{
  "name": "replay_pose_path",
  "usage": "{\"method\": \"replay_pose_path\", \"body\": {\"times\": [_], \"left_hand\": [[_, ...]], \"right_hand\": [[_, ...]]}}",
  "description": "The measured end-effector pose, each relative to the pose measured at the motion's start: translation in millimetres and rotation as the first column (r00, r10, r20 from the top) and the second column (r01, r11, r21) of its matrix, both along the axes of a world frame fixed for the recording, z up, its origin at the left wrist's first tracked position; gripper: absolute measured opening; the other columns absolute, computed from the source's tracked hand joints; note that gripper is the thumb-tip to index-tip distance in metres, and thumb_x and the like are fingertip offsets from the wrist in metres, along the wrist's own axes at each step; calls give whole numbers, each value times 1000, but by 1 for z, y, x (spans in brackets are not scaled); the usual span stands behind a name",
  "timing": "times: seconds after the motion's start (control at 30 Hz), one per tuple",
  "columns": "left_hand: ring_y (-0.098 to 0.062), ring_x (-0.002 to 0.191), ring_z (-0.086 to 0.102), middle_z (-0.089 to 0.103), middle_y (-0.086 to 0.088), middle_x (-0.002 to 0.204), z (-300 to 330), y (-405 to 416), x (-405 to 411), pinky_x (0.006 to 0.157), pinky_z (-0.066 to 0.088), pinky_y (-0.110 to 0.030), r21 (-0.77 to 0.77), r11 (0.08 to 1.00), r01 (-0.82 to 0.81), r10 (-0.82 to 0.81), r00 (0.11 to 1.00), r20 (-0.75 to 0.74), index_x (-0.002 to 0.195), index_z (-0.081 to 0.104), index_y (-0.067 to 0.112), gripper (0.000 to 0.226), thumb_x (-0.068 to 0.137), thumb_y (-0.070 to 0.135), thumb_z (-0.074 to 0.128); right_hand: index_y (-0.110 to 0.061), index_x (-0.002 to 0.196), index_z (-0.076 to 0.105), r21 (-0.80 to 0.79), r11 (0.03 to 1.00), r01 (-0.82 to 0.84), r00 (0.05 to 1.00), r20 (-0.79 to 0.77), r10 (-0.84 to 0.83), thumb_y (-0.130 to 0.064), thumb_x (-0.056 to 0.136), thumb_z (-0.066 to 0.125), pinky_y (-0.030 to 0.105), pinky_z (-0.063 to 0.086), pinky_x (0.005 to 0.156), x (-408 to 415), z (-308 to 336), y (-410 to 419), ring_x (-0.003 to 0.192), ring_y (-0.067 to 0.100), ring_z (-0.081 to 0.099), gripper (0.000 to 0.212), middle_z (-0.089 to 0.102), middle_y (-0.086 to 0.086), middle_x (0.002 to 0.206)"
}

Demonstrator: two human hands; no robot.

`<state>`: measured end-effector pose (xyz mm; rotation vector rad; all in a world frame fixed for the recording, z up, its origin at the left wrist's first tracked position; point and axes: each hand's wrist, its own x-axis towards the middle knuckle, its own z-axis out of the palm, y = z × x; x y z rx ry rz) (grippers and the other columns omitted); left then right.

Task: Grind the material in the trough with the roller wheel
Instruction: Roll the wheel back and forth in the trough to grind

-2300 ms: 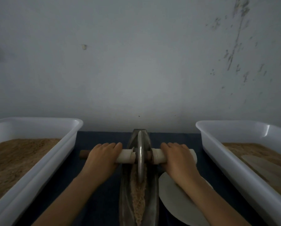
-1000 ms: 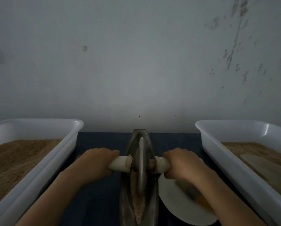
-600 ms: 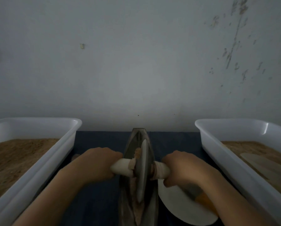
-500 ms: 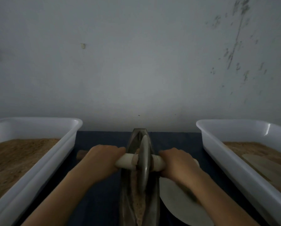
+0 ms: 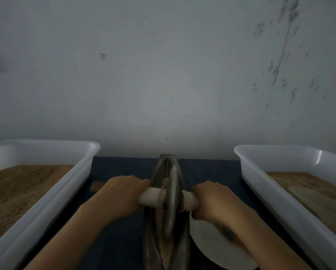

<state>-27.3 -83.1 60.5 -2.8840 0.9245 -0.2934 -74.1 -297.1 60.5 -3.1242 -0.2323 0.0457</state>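
roller wheel (image 5: 172,199), a single grey metal disc, stands on edge inside one long, narrow metal trough (image 5: 183,238) at the middle of the dark blue table (image 5: 124,168), leaning a little to the right. brown crumbly material (image 5: 166,256) lies along the trough floor under and in front of the wheel, and a small clump clings beside the hub. one axle runs through the wheel, wrapped in pale sleeves on both sides. left hand (image 5: 120,195) curls tight around the left sleeve, right hand (image 5: 214,201) curls tight around the right one; a brown wooden end of the axle pokes out beyond the left hand. one white disc (image 5: 212,248) lies flat just right of the trough, under the right forearm. two white plastic tubs flank the work: left tub (image 5: 66,191) and right tub (image 5: 264,190), each holding brown powder. a grey wall (image 5: 163,75) rises behind.
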Motion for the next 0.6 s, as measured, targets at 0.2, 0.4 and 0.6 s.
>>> {"method": "replay_pose_path", "body": {"times": [0.2, 0.4, 0.6], "left_hand": [[-12, 105, 56, 59, 7, 112, 16, 4, -20, 76, 37, -22, 91, 994, 56, -44, 991, -123, 111, 50, 29, 28, 84, 33, 57], [-14, 103, 57, 59, 6, 112, 8, 1, -10, 81, 42, -27, 36, 999, 10, -7, 996, -93, 110, 49, 30, 26, 85, 36, 54], [-12, 107, 52, 55, 9, 116, -18, -6, 17, 87, 34, -26, -115, 993, -27, 46, 985, 165, 114, 40, 29, 35, 85, 36, 58]], "right_hand": [[-21, 73, 52, -65, 995, -70, 995, -79, 65, -32, 74, 65, 21, 28, 44, -28, 15, 2, 64, 14, 50, 18, 49, -8, 69], [-23, 81, 56, -12, 999, -46, 998, -53, 45, -32, 76, 62, 22, 32, 49, -13, 6, 1, 68, 14, 50, 12, 49, -7, 72], [-26, 86, 49, 82, 996, 23, 984, 174, -37, -33, 83, 59, 25, 29, 58, 29, -16, -5, 80, 15, 56, 13, 61, -4, 93]]}}
